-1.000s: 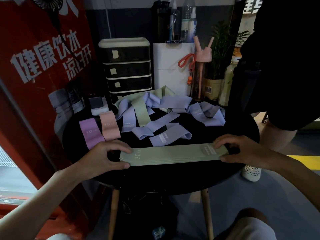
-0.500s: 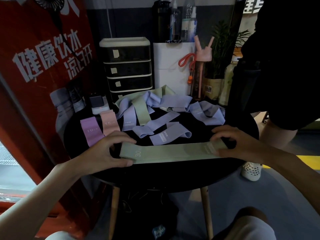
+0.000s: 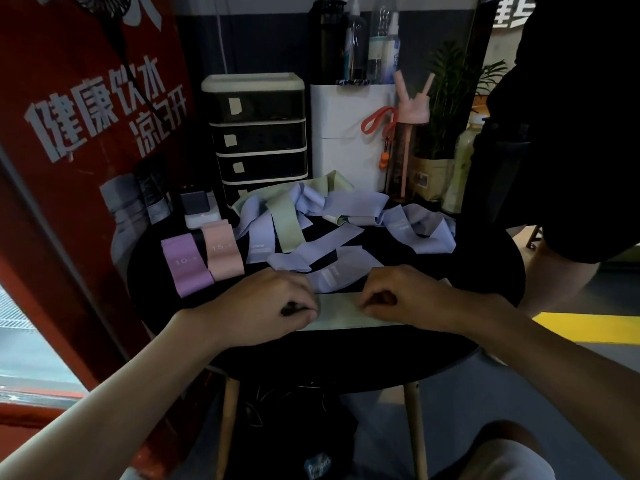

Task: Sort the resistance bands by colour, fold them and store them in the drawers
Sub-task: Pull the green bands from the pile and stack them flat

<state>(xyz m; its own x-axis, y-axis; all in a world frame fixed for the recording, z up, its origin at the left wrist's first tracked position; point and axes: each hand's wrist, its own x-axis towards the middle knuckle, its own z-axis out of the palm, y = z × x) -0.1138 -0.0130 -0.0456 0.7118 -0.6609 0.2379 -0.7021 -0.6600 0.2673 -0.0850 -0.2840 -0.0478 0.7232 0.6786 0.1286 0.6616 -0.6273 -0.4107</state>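
Green band [image 3: 341, 311]: it lies flat on the table [image 3: 485, 270] at 6 o'clock, and only its middle shows.
Change: a second ago I held its two ends. Now both hands meet at the middle, so I judge the fold has begun.
Left hand [image 3: 266, 303]: curled, pinching the band.
Right hand [image 3: 412, 299]: the same.
Lilac bands [image 3: 349, 204]: unsorted at 12 o'clock.
Drawers [image 3: 258, 140]: closed, at 11 o'clock.
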